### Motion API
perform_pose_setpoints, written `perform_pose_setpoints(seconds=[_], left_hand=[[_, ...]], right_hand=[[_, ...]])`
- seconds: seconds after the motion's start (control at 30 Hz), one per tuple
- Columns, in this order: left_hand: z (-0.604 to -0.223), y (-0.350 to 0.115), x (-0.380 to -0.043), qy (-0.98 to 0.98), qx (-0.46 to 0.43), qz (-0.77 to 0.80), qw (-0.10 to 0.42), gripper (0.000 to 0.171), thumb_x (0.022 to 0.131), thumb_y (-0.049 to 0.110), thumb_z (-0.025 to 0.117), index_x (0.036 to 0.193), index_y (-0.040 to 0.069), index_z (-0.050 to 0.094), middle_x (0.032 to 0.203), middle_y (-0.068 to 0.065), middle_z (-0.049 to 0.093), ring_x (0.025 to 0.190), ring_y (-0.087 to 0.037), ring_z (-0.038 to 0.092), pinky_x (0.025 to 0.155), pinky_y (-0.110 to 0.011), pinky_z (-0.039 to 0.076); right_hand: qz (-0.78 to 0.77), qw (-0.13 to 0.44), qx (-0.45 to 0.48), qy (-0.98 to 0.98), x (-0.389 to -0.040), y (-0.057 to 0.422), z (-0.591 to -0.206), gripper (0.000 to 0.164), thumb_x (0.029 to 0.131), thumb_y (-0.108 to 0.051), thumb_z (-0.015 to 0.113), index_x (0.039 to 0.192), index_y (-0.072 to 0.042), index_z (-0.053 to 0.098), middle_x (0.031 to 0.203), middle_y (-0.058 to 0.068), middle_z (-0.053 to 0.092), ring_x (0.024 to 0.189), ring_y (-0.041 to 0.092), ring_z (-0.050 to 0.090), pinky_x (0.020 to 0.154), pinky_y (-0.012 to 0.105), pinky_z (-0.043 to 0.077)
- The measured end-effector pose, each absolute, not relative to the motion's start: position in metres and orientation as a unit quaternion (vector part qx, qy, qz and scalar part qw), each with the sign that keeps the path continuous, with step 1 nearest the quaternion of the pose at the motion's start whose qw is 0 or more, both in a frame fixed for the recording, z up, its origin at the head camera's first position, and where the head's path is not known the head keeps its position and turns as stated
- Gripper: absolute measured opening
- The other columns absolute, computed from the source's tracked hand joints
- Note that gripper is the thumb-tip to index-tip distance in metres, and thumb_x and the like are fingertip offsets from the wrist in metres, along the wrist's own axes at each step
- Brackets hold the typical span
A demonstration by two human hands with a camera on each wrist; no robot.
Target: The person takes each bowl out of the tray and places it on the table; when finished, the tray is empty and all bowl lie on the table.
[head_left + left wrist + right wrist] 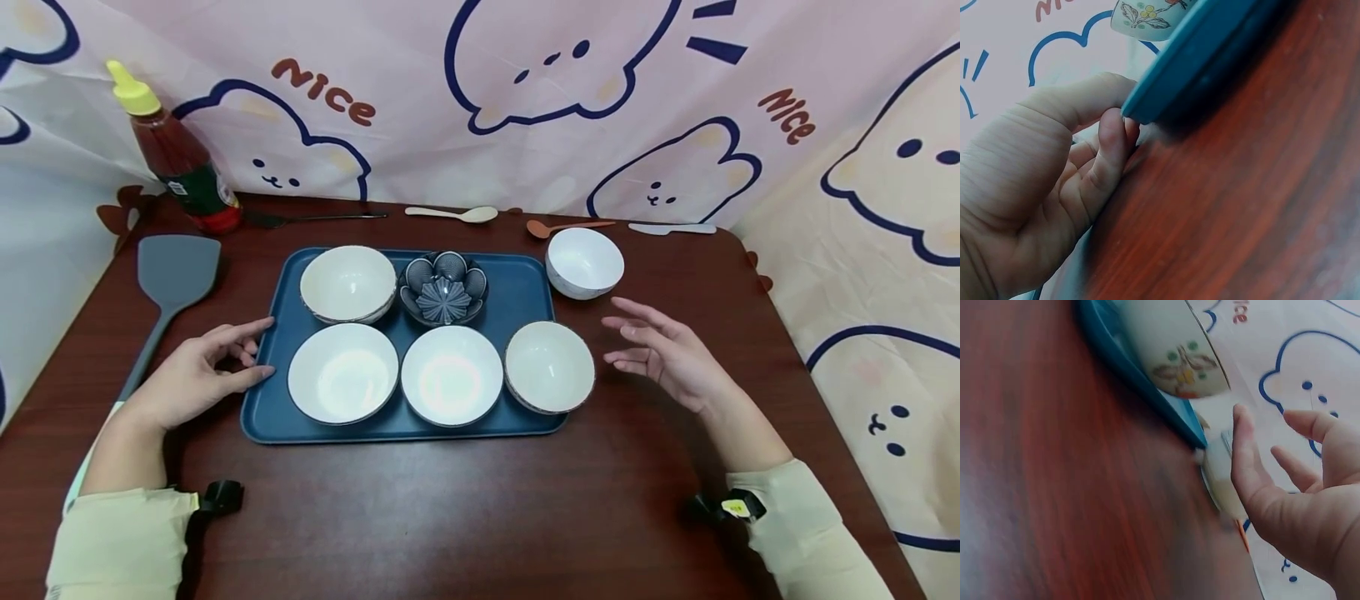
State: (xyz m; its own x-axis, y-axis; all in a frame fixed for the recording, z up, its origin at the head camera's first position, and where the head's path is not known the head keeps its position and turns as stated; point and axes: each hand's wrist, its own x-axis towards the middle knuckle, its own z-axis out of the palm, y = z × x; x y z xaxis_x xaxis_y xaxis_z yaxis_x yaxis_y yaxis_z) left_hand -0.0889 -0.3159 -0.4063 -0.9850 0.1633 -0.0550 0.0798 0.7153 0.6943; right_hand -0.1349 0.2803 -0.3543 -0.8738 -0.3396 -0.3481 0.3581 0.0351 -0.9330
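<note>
My left hand grips the left rim of a blue tray, thumb and forefinger at its edge; the left wrist view shows fingertips right at the tray's corner. A deep white bowl and a dark flower-shaped bowl stand in the tray's back row. In front sit two white bowls and, overlapping the right rim, another white bowl, with a leafy pattern outside in the right wrist view. Holding nothing, my right hand hovers right of that bowl, fingers loosely spread.
One more white bowl stands off the tray at the back right. Along the wall lie a dark utensil, a cream spoon, a brown spoon and a pale knife. A sauce bottle and grey spatula are left.
</note>
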Motion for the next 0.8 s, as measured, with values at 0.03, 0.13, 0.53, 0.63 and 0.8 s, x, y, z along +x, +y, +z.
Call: perform_pose_setpoints(seconds=[0.03,0.13,0.53,0.63,0.8], left_hand=[[-0.406,-0.316,-0.089,0.924,0.068,0.372,0.054,0.061,0.092,0.025,0.073,0.147,0.011,0.050,0.101,-0.006,0.055,0.087,-0.006,0.048,0.071,-0.015,0.039],[-0.407,-0.316,-0.089,0.924,0.076,0.370,0.053,0.061,0.092,0.025,0.073,0.147,0.011,0.049,0.101,-0.006,0.055,0.087,-0.006,0.048,0.070,-0.015,0.039],[-0.408,-0.319,-0.081,0.925,0.069,0.370,0.053,0.061,0.092,0.028,0.073,0.147,0.012,0.050,0.101,-0.005,0.056,0.088,-0.004,0.049,0.071,-0.013,0.041],[-0.407,-0.317,-0.081,0.925,0.072,0.370,0.055,0.061,0.092,0.027,0.073,0.146,0.011,0.050,0.101,-0.005,0.056,0.088,-0.005,0.049,0.071,-0.013,0.041],[-0.405,-0.315,-0.085,0.924,0.068,0.373,0.055,0.061,0.092,0.028,0.073,0.146,0.013,0.051,0.101,-0.005,0.056,0.089,-0.006,0.049,0.072,-0.013,0.042]], right_hand=[[-0.687,0.255,0.002,0.680,-0.133,0.278,-0.355,0.061,0.103,-0.022,0.056,0.157,-0.014,0.029,0.146,0.011,0.051,0.096,0.019,0.074,0.087,0.031,0.057],[-0.656,0.262,-0.018,0.708,-0.130,0.272,-0.357,0.060,0.103,-0.022,0.057,0.156,-0.013,0.031,0.148,0.019,0.045,0.095,0.019,0.074,0.087,0.032,0.057],[-0.618,0.299,-0.093,0.721,-0.121,0.264,-0.372,0.060,0.102,-0.013,0.057,0.156,-0.011,0.031,0.138,0.010,0.055,0.091,0.026,0.074,0.083,0.037,0.059],[-0.621,0.307,-0.106,0.713,-0.115,0.259,-0.376,0.062,0.100,-0.010,0.058,0.156,-0.012,0.032,0.136,0.013,0.053,0.090,0.027,0.074,0.081,0.039,0.060],[-0.638,0.315,-0.105,0.694,-0.114,0.256,-0.377,0.062,0.100,-0.007,0.058,0.156,-0.013,0.031,0.140,0.011,0.048,0.087,0.025,0.074,0.079,0.040,0.060]])
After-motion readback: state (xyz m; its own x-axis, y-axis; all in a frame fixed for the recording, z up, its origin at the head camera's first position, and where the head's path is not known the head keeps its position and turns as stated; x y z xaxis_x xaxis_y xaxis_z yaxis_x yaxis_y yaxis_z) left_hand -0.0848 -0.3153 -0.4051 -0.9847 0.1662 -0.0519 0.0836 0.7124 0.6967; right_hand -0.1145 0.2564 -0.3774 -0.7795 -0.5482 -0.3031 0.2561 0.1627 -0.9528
